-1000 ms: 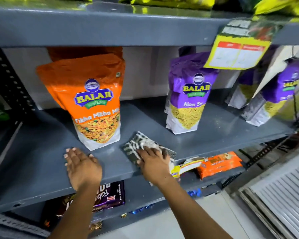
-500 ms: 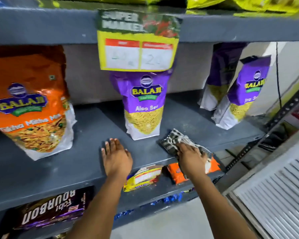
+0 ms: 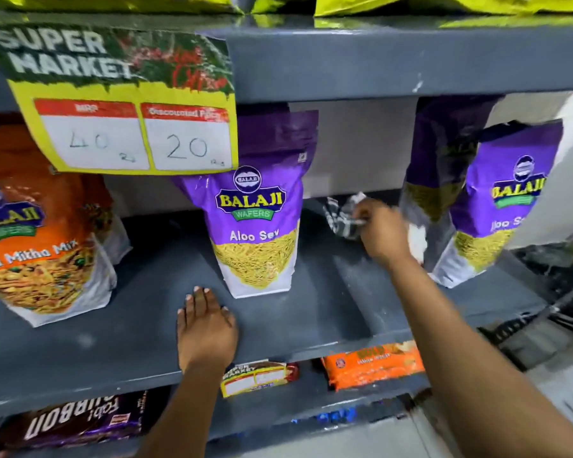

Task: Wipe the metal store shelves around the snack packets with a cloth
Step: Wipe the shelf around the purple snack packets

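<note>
My right hand [image 3: 382,233] grips a black-and-white checked cloth [image 3: 341,218] deep on the grey metal shelf [image 3: 311,312], in the gap between the middle purple Aloo Sev packet [image 3: 257,226] and two purple packets at the right [image 3: 506,200]. My left hand [image 3: 205,328] lies flat, palm down, fingers together, on the shelf's front part just in front of the middle purple packet. An orange Mitha Mix packet [image 3: 37,246] stands at the left.
A yellow price tag [image 3: 129,127] hangs from the shelf above [image 3: 411,61], covering the middle packet's top. Below the shelf lie an orange biscuit pack [image 3: 374,361], a small tag [image 3: 258,376] and a dark Bourbon pack [image 3: 76,421]. Yellow-green packets sit on the top shelf.
My right hand has carried the cloth from the shelf's front edge back into the gap between the purple packets. The view has shifted right and closer; my left hand stays flat on the shelf.
</note>
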### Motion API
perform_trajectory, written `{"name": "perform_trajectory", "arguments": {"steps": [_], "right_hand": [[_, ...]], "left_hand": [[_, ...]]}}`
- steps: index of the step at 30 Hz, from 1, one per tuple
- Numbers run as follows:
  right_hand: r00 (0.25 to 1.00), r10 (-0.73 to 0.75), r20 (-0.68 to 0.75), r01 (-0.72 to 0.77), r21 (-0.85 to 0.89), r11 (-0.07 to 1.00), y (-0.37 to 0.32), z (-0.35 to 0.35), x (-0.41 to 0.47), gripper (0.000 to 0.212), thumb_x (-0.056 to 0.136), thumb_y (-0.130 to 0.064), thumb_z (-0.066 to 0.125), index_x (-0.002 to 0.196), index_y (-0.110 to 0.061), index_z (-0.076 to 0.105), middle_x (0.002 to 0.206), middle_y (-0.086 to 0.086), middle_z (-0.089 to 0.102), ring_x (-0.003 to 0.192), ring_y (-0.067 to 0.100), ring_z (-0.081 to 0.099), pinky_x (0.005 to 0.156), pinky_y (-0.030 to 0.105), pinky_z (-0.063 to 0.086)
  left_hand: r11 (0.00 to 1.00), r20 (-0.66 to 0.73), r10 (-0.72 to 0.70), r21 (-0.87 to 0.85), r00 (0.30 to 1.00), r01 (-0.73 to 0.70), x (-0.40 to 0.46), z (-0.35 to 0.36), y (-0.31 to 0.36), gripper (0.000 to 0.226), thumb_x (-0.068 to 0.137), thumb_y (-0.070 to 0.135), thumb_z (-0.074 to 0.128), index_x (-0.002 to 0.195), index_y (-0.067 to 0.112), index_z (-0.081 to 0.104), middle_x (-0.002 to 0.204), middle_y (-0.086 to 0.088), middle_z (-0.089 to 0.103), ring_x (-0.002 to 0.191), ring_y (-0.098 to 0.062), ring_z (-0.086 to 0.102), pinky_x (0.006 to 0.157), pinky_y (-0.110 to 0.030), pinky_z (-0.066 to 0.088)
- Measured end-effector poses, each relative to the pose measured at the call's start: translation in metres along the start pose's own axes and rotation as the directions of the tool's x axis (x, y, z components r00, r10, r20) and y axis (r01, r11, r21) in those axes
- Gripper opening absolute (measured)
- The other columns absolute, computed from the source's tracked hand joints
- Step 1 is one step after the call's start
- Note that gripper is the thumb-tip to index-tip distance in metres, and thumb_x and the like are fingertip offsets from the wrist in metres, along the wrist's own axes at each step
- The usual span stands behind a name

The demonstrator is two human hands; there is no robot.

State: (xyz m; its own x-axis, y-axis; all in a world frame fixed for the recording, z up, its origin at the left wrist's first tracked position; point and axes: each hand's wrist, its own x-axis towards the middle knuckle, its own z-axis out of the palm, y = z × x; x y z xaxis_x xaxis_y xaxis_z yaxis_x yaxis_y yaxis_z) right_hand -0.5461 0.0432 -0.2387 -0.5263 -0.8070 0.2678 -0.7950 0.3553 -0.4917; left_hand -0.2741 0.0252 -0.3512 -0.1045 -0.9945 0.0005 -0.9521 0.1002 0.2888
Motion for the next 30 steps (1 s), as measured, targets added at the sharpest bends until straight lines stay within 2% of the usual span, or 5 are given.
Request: {"name": "perform_trajectory", "arguments": {"steps": [5, 10, 16, 20, 30], "right_hand": [[0.808, 0.004, 0.590, 0.166, -0.234, 0.958, -0.004, 0.053, 0.061, 0.054, 0.092, -0.008, 0.039, 0.142, -0.027, 0.035, 0.154, 0.006, 0.030, 0.137, 0.032, 0.031, 0.115, 0.042, 0.027], [0.914, 0.025, 0.405, 0.052, -0.178, 0.983, 0.002, 0.082, 0.077, 0.049, 0.092, -0.014, 0.045, 0.140, -0.024, 0.037, 0.152, 0.011, 0.033, 0.138, 0.034, 0.030, 0.116, 0.045, 0.026], [0.796, 0.102, 0.597, 0.112, -0.311, 0.944, 0.015, 0.100, 0.091, 0.049, 0.096, -0.034, 0.035, 0.144, -0.030, 0.025, 0.158, 0.001, 0.017, 0.144, 0.031, 0.018, 0.116, 0.056, 0.017], [0.821, -0.041, 0.569, 0.171, -0.177, 0.969, 0.035, 0.095, 0.073, 0.043, 0.092, -0.026, 0.045, 0.135, -0.025, 0.044, 0.146, 0.008, 0.043, 0.131, 0.031, 0.042, 0.111, 0.047, 0.033], [0.868, -0.087, 0.489, 0.137, -0.067, 0.988, 0.091, 0.042, -0.055, 0.038, 0.089, -0.024, 0.054, 0.127, -0.026, 0.055, 0.145, -0.006, 0.045, 0.135, 0.017, 0.038, 0.114, 0.038, 0.028]], "left_hand": [[1.000, -0.023, -0.011, 0.029, 1.000, 0.012, 0.003, 0.004, -0.001, 0.057, 0.094, 0.029, 0.014, 0.146, 0.007, 0.015, 0.157, -0.010, 0.012, 0.144, -0.025, 0.011, 0.119, -0.038, 0.009], [0.999, -0.049, -0.015, 0.043, 0.999, 0.017, 0.003, 0.008, -0.002, 0.057, 0.092, 0.028, 0.015, 0.145, 0.007, 0.020, 0.156, -0.010, 0.017, 0.144, -0.025, 0.016, 0.118, -0.039, 0.013], [0.998, -0.057, -0.013, 0.054, 0.998, 0.016, 0.004, 0.012, -0.004, 0.053, 0.096, 0.028, 0.028, 0.145, 0.009, 0.019, 0.156, -0.009, 0.016, 0.144, -0.024, 0.015, 0.118, -0.037, 0.013], [0.999, -0.050, 0.000, 0.042, 0.999, 0.002, 0.002, 0.011, -0.003, 0.054, 0.096, 0.028, 0.029, 0.145, 0.008, 0.019, 0.156, -0.009, 0.016, 0.144, -0.024, 0.015, 0.118, -0.037, 0.012], [1.000, 0.016, 0.006, 0.030, 1.000, -0.006, -0.001, 0.001, -0.001, 0.054, 0.097, 0.027, 0.021, 0.146, 0.005, 0.010, 0.158, -0.012, 0.007, 0.145, -0.025, 0.006, 0.119, -0.038, 0.006]]}}
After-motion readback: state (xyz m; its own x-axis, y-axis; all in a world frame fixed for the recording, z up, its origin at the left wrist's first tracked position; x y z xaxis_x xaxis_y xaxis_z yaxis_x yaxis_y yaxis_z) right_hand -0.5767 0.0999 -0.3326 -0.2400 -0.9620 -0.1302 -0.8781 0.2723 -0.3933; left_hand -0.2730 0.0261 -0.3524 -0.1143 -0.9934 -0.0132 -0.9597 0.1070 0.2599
